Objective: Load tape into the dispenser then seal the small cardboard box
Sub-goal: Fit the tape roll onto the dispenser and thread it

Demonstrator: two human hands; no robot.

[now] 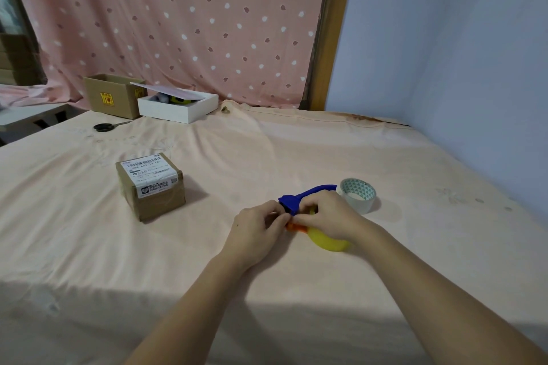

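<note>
A tape dispenser [305, 197] with a blue frame, an orange front part and a yellow handle lies on the pink sheet at centre right. Both hands grip it: my left hand [258, 225] pinches its orange front end, and my right hand [329, 213] covers its middle. A roll of clear tape [358, 194] with a patterned core rests on the sheet just right of the dispenser, apart from my hands. The small cardboard box [151, 185] with a white shipping label stands to the left, out of contact with either hand.
At the back left stand an open brown carton [111, 96] and a white box [178, 108] with its lid ajar. Black-handled scissors [106, 126] lie in front of them. A blue wall [444, 68] borders the right side; a pink dotted curtain hangs behind.
</note>
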